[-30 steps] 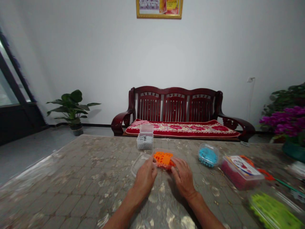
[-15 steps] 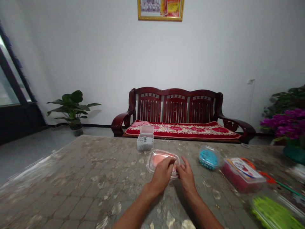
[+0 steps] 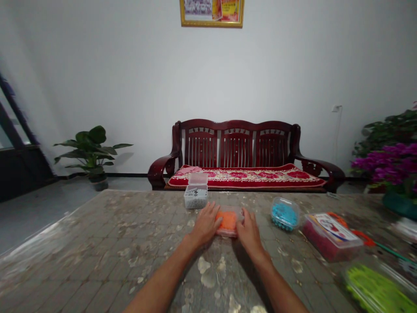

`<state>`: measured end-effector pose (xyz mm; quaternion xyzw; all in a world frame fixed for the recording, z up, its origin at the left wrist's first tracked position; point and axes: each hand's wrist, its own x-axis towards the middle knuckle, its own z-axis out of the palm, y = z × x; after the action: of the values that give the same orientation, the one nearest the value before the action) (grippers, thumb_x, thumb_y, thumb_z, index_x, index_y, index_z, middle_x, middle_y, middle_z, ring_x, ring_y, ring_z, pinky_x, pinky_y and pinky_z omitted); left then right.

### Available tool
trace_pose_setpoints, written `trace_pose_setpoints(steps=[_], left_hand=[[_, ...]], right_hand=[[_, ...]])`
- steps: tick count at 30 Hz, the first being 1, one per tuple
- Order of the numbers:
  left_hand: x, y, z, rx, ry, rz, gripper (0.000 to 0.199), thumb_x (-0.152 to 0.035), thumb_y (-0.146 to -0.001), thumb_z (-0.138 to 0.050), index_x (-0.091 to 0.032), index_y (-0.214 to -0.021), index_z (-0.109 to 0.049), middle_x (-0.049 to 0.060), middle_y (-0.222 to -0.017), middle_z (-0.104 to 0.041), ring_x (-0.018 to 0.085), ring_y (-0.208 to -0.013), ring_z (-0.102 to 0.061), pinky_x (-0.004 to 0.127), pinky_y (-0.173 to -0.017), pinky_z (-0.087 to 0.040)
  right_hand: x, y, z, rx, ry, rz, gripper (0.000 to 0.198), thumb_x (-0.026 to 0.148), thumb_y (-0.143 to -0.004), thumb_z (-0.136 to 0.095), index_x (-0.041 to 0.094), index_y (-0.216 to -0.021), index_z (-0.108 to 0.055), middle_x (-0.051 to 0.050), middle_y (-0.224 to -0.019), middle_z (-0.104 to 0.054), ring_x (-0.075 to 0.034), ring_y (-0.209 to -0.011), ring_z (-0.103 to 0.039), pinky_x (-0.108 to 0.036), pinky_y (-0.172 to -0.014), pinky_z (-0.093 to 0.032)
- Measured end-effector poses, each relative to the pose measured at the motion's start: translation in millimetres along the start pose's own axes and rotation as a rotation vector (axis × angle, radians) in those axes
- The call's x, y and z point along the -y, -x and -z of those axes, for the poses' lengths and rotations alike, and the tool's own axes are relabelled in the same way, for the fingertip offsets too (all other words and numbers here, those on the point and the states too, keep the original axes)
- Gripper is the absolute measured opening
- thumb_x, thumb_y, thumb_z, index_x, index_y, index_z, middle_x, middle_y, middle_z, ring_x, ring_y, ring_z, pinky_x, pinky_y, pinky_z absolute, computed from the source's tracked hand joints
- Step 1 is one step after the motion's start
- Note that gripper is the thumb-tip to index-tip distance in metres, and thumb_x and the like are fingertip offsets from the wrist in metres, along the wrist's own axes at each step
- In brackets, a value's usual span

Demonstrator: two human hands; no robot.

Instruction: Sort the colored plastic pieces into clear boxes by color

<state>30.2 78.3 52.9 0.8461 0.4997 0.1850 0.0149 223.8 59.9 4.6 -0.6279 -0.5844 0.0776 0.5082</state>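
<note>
A clear plastic box [image 3: 228, 222] with bright orange contents rests on the table in front of me. My left hand [image 3: 206, 222] grips its left side, fingers along the edge and thumb near the front. On the opposite side, my right hand [image 3: 248, 228] holds the right edge with bent fingers. The hands cover both ends of the box, and whether its lid is fully closed I cannot tell. Just behind my left hand stands a small clear box [image 3: 196, 198] of grey pieces, its lid raised.
To the right are a tub of blue pieces [image 3: 285, 215], a lidded box of dark red pieces [image 3: 332, 237] and a container of lime-green pieces [image 3: 379, 287]. An orange item [image 3: 363, 238] lies by the red box. A wooden bench [image 3: 236, 148] stands beyond the patterned table [image 3: 107, 243].
Both hands have moved from the near right corner of the orange-filled box to its two sides. The orange contents look brighter. The camera view has shifted slightly.
</note>
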Motion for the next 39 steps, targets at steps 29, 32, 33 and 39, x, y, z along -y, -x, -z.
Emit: trace_pose_setpoints(steps=[29,32,33,39], left_hand=[[4,-17,-14,0.021,-0.001,-0.081,0.047,-0.034,-0.102,-0.046,-0.008,-0.14,-0.057,0.023,-0.151,-0.055,0.033,-0.146,-0.047,0.048,-0.124,-0.032],[5,-16,-18,0.008,0.01,-0.088,0.046,-0.033,-0.103,-0.046,-0.008,-0.141,-0.057,0.023,-0.152,-0.054,0.033,-0.147,-0.045,0.049,-0.124,-0.031],[5,-16,-19,0.003,0.016,-0.085,0.046,-0.032,-0.103,-0.046,-0.008,-0.141,-0.056,0.023,-0.153,-0.053,0.033,-0.148,-0.044,0.05,-0.124,-0.032],[9,-19,-22,0.002,0.084,-0.06,0.044,-0.032,-0.102,-0.047,-0.014,-0.14,-0.058,0.02,-0.153,-0.054,0.032,-0.149,-0.043,0.053,-0.123,-0.032]], right_hand=[[21,-16,6,0.387,0.504,0.256,0.052,0.034,-0.102,-0.041,0.009,-0.144,-0.058,-0.021,-0.148,-0.058,-0.033,-0.138,-0.052,-0.047,-0.117,-0.039],[19,-13,4,0.344,0.478,0.251,0.05,0.036,-0.101,-0.044,0.014,-0.143,-0.059,-0.019,-0.146,-0.059,-0.032,-0.137,-0.053,-0.047,-0.117,-0.038],[18,-12,3,0.339,0.459,0.245,0.05,0.036,-0.101,-0.044,0.014,-0.142,-0.059,-0.019,-0.146,-0.059,-0.032,-0.137,-0.053,-0.047,-0.118,-0.037],[2,-28,0,0.431,0.019,0.075,0.059,0.049,-0.096,-0.049,0.011,-0.138,-0.063,-0.02,-0.15,-0.056,-0.033,-0.145,-0.044,-0.051,-0.125,-0.026]])
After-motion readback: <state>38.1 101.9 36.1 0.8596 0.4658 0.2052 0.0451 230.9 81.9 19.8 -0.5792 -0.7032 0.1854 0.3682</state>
